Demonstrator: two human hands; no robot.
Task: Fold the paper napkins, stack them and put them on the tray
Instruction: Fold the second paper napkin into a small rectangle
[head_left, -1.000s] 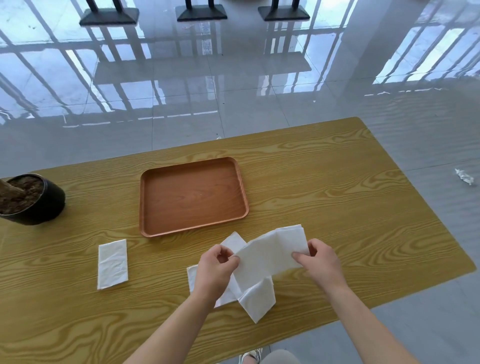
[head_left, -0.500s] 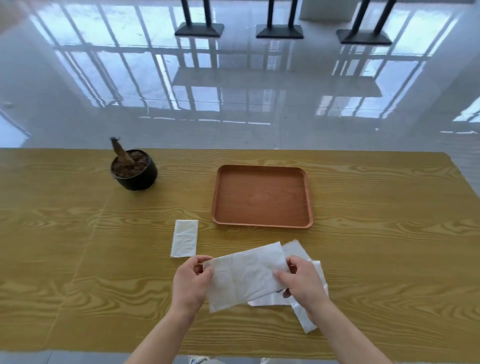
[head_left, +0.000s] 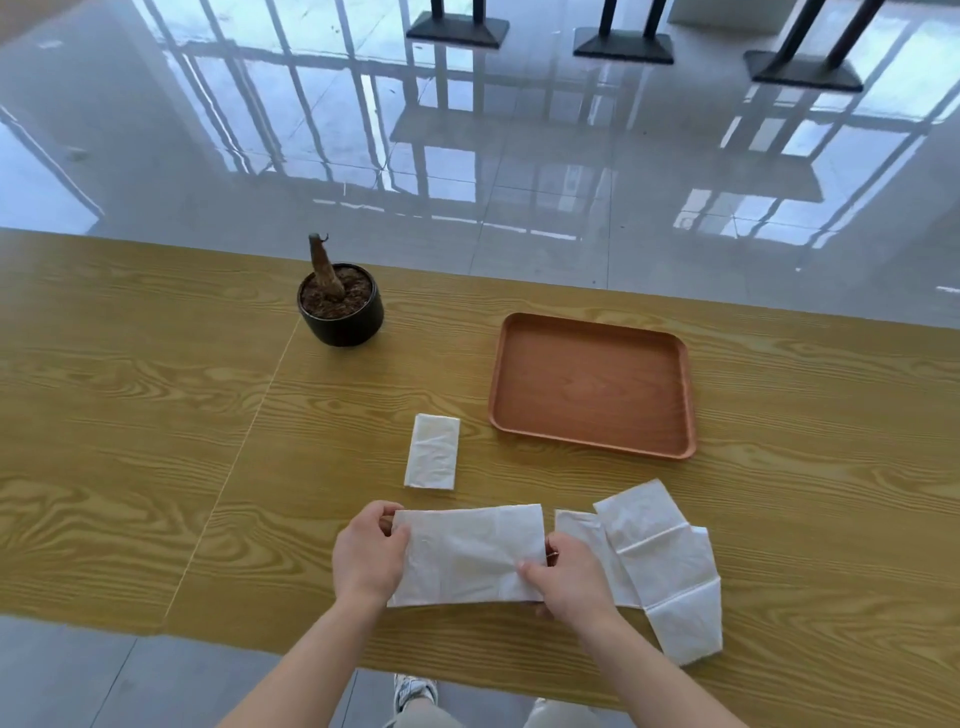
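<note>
Both hands hold a white paper napkin (head_left: 467, 553) folded once into a wide rectangle, low over the table's near edge. My left hand (head_left: 370, 556) pinches its left end and my right hand (head_left: 569, 571) grips its lower right corner. A small folded napkin (head_left: 432, 451) lies flat just beyond the left hand. To the right of the right hand lie unfolded white napkins (head_left: 660, 561), overlapping. The brown wooden tray (head_left: 687, 395) sits at the back right with nothing in it.
A black pot (head_left: 343, 322) with soil and a bare stem stands at the back left of the wooden table (head_left: 130, 441). The table's near edge runs just under my wrists. Shiny tiled floor and black table bases lie beyond.
The held napkin has come down from the air and leftwards, away from the loose napkins, now spread as a flat rectangle between both hands. The head view has shifted right and back.
</note>
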